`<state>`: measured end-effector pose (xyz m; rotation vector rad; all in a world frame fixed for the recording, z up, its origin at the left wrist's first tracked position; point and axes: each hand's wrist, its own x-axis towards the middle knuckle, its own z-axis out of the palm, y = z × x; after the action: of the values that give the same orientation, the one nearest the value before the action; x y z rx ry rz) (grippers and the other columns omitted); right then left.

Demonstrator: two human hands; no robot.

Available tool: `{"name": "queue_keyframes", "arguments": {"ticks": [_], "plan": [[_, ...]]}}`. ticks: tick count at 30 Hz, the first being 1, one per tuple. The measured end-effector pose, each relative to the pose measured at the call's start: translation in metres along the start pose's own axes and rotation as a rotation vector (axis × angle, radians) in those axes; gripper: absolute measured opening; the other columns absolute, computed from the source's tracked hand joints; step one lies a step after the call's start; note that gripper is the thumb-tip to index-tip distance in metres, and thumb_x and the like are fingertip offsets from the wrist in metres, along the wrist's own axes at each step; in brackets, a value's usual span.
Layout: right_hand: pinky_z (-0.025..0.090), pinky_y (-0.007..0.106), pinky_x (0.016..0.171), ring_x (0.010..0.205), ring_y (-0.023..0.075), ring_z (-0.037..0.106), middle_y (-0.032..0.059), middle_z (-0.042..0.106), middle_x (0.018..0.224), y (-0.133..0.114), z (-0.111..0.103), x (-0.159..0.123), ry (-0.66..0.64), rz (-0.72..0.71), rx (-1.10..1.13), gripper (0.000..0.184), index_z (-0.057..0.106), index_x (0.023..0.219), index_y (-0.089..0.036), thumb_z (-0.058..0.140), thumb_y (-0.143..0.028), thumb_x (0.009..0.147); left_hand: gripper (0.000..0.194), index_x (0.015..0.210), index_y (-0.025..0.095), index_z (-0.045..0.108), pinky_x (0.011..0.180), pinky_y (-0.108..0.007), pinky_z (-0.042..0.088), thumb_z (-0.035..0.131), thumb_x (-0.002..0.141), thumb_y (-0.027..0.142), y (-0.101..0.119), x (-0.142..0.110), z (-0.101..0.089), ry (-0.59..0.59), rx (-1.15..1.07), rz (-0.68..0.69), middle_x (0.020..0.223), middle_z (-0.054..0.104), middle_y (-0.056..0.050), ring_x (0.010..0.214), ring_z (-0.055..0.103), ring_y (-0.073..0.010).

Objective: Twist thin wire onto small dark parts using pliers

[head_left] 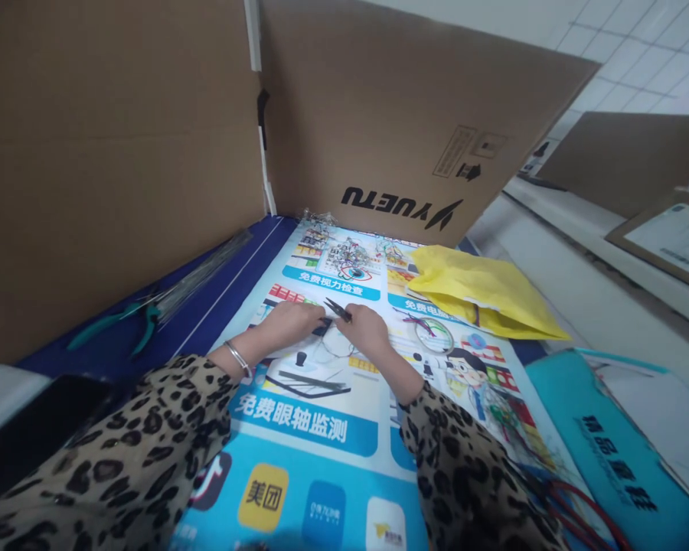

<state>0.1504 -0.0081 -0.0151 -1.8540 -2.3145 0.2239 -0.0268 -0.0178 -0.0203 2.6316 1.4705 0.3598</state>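
In the middle of the printed poster [333, 467], my two hands are close together. My left hand [292, 324], with a silver bangle at its wrist, is closed in a pinch; what its fingertips hold is too small to tell. My right hand [366, 327] is closed round a small pair of pointed pliers [337, 308], whose dark narrow jaws point toward my left fingertips. A thin wire loop [337, 344] lies just below the hands. Right of them is a round coil of wire [433, 334] with some red strands. A tangle of fine wire [347, 256] lies beyond my hands.
Tall cardboard panels [367, 115] wall off the back and left. Teal-handled pliers [143, 329] and a bundle of thin wires [207, 268] lie left. A yellow bag [482, 287], a teal box [614, 444] and a red-handled tool [586, 497] are right. A dark phone-like slab [51, 421] sits left front.
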Motion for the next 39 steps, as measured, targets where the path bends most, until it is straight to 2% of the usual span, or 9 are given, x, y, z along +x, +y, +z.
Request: {"name": "queue_keyframes", "arguments": {"ticks": [4,7,12,14,19,23,26,30,39], "plan": [[0.026,0.023,0.05,0.064,0.0138,0.052,0.0007,0.059,0.071,0.004,0.0,0.004,-0.028,0.006,0.087,0.019,0.055,0.073,-0.021,0.049,-0.039,0.073,0.019,0.088,0.019,0.058,0.062,-0.026,0.036,0.045,0.083,0.031,-0.001,0.0,-0.002,-0.007,0.03,0.007,0.087,0.065,-0.007,0.08,0.059,-0.0203],[0.027,0.022,0.05,0.062,0.0121,0.05,-0.0013,0.058,0.068,0.008,0.0,0.004,0.014,0.0,0.167,0.017,0.055,0.073,-0.021,0.051,-0.037,0.072,0.024,0.088,0.02,0.058,0.061,-0.025,0.036,0.041,0.085,0.036,-0.004,0.0,-0.004,0.004,-0.004,-0.003,0.086,0.064,-0.005,0.081,0.059,-0.0193],[0.03,0.022,0.056,0.065,0.0117,0.049,-0.0015,0.055,0.07,0.016,0.007,0.005,0.192,-0.03,0.239,0.015,0.056,0.073,-0.021,0.05,-0.035,0.074,0.023,0.087,0.02,0.056,0.067,-0.025,0.038,0.036,0.088,0.031,-0.009,0.002,-0.009,0.193,-0.127,-0.013,0.089,0.061,-0.002,0.083,0.056,-0.0159],[0.031,0.022,0.058,0.066,0.0121,0.049,-0.001,0.054,0.07,0.02,0.01,0.007,0.224,-0.048,0.232,0.016,0.057,0.073,-0.02,0.052,-0.036,0.074,0.02,0.087,0.02,0.057,0.07,-0.025,0.038,0.039,0.086,0.03,-0.01,0.003,-0.01,0.213,-0.18,0.02,0.089,0.06,-0.003,0.084,0.055,-0.0154],[0.032,0.023,0.061,0.068,0.0134,0.049,-0.0001,0.053,0.07,0.024,0.016,0.011,0.222,-0.116,0.165,0.024,0.057,0.073,-0.02,0.052,-0.044,0.076,0.029,0.092,0.019,0.058,0.079,-0.028,0.037,0.056,0.076,0.043,-0.007,0.0,-0.008,0.086,-0.284,0.209,0.092,0.06,-0.003,0.091,0.053,-0.0186],[0.033,0.025,0.067,0.076,0.0155,0.049,0.0017,0.055,0.072,0.021,0.016,0.01,0.179,-0.187,0.057,0.025,0.058,0.074,-0.02,0.054,-0.044,0.077,0.037,0.096,0.02,0.056,0.083,-0.032,0.035,0.062,0.07,0.046,-0.007,-0.003,-0.004,0.007,-0.314,0.249,0.098,0.06,-0.004,0.096,0.052,-0.0208],[0.033,0.027,0.07,0.079,0.0173,0.049,0.003,0.057,0.076,0.02,0.015,0.009,0.167,-0.178,-0.011,0.023,0.059,0.077,-0.021,0.054,-0.043,0.077,0.034,0.099,0.021,0.056,0.087,-0.033,0.033,0.062,0.071,0.039,-0.008,-0.003,-0.004,-0.021,-0.297,0.237,0.102,0.059,-0.004,0.101,0.05,-0.0213],[0.032,0.029,0.071,0.08,0.0185,0.049,0.0034,0.057,0.078,0.02,0.014,0.009,0.171,-0.152,-0.054,0.022,0.058,0.08,-0.021,0.052,-0.042,0.079,0.026,0.102,0.022,0.055,0.09,-0.034,0.031,0.054,0.076,0.024,-0.007,-0.004,-0.006,-0.029,-0.273,0.221,0.105,0.059,-0.003,0.103,0.049,-0.0198],[0.029,0.031,0.07,0.084,0.021,0.047,0.0051,0.058,0.084,0.016,0.015,0.003,0.196,-0.184,-0.145,0.014,0.058,0.087,-0.021,0.052,-0.03,0.078,0.036,0.102,0.022,0.054,0.09,-0.034,0.032,0.046,0.07,0.008,-0.007,-0.005,-0.007,-0.044,-0.232,0.188,0.106,0.058,-0.003,0.105,0.047,-0.0194]]}}
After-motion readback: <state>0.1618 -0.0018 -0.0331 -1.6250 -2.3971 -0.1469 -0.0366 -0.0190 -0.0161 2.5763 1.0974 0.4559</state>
